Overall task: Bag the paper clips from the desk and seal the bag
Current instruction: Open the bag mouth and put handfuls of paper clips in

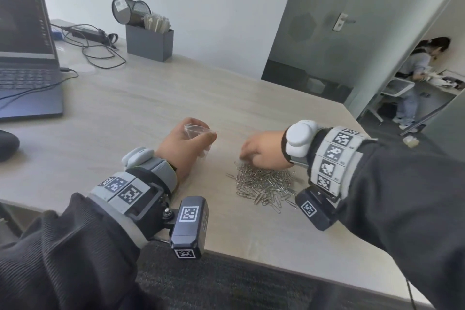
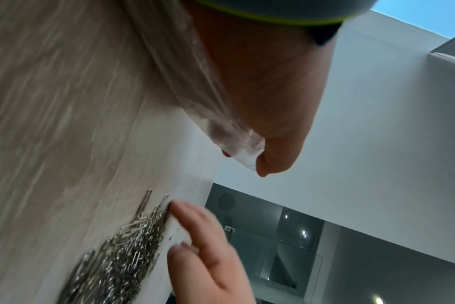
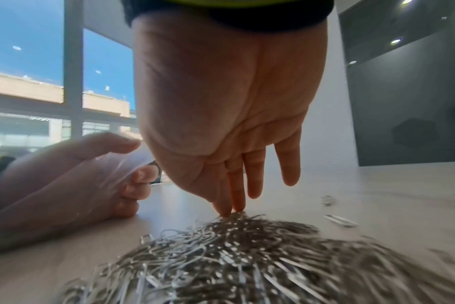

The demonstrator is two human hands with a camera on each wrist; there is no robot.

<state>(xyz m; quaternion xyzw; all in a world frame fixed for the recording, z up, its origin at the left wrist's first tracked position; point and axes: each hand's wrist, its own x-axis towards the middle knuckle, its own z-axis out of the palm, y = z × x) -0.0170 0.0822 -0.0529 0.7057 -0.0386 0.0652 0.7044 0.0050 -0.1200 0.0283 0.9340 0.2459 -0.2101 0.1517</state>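
Left hand (image 1: 185, 145) grasps clear bag (image 1: 197, 131), mouth up, looks empty. Right hand (image 1: 261, 150), grip loose, fingertips (image 3: 225, 209) touch paper clips (image 1: 264, 184) on tabletop (image 1: 151, 108). Bagging, sealing left.

What you can't make out

Your left hand (image 1: 185, 145) hides most of the clear bag (image 1: 196, 130); whether clips lie inside it you can't tell. The paper clips (image 3: 247, 261) blur and run off the right wrist view's bottom edge.
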